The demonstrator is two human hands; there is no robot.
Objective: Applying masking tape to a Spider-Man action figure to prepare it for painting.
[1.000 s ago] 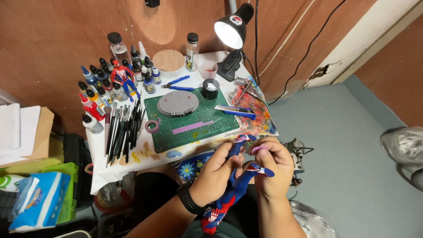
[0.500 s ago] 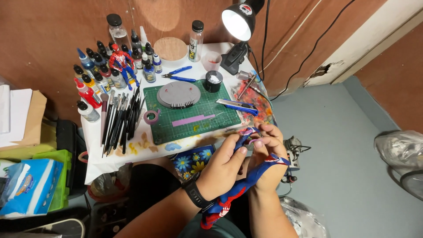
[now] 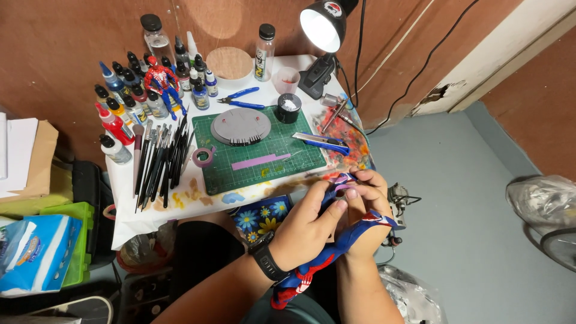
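Small white hobby table (image 3: 126, 213) against brown wall: green cutting mat (image 3: 264, 157), lit desk lamp (image 3: 322, 27), paint bottles (image 3: 129, 102), brushes (image 3: 159, 161). Both hands at table's front right edge on a red-blue action figure (image 3: 312, 270). Left hand (image 3: 306, 225) fingers curled around it; right hand (image 3: 366, 204) pinches its upper end.

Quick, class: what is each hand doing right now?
Left hand: closed on the red-and-blue plastic action figure, fingers at its upper part.
Right hand: closed around the same figure, gripping it from the other side.
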